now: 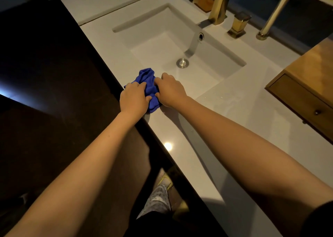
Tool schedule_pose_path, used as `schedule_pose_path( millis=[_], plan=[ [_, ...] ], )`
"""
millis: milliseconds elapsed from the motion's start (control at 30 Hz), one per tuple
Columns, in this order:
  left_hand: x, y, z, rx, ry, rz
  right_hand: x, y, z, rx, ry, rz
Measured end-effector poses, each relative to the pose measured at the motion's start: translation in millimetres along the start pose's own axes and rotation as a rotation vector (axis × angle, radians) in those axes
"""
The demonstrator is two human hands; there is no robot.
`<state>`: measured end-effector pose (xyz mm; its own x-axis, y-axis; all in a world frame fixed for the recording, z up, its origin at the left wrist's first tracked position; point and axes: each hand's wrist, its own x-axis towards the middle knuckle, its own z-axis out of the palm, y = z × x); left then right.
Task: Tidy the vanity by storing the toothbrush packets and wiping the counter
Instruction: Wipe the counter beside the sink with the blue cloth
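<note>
A crumpled blue cloth [148,81] lies on the white counter [239,110], on the narrow strip between the front edge and the sink basin [162,44]. My left hand [134,99] presses on the cloth's left side at the counter's edge. My right hand [169,90] grips its right side, fingers curled over the fabric. Both hands touch the cloth, which bunches up between them. No toothbrush packets are in sight.
A gold faucet [219,4] and a gold handle [238,25] stand behind the sink, with a gold post [270,18] further right. A wooden drawer box [306,87] sits on the counter at right. The drain plug [182,63] is in the basin. Dark floor lies left.
</note>
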<state>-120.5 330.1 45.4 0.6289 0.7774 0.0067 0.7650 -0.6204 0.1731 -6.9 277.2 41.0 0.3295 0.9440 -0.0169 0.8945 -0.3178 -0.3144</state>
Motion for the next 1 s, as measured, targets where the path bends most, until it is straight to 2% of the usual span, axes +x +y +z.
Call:
schedule_pose_path(
  millis=[133, 267, 367, 467, 733, 800, 900, 1000],
  plan=[
    [-5.4, 4.4, -2.1, 0.032, 0.019, 0.003, -11.4, 4.3, -5.1, 0.084, 0.009, 0.042],
    [-11.5, 10.2, -20.3, -0.128, -0.022, 0.031, -25.2, 12.1, -25.0, 0.154, 0.047, 0.012],
    [-20.5, 21.4, -43.2, -0.266, -0.034, 0.093, -40.9, 20.2, -49.1, 0.347, 0.047, -0.024],
    [-31.2, 34.3, -61.1, -0.434, -0.057, 0.129, -62.5, 33.2, -73.9, 0.605, -0.022, 0.015],
    [-56.4, 77.5, -78.8, -0.752, 0.021, 0.147, -125.4, 62.4, -126.4, 0.934, -0.215, 0.061],
    [-62.1, 88.8, -79.8, -0.782, -0.038, 0.150, -137.3, 71.1, -134.3, 0.883, -0.238, 0.091],
    [-70.6, 101.3, -78.3, -0.868, -0.254, 0.120, -153.5, 82.2, -142.0, 0.757, -0.182, 0.157],
    [-82.7, 106.0, -70.6, -0.950, -0.364, 0.119, -175.7, 96.1, -145.8, 0.783, -0.146, 0.227]
  ],
)
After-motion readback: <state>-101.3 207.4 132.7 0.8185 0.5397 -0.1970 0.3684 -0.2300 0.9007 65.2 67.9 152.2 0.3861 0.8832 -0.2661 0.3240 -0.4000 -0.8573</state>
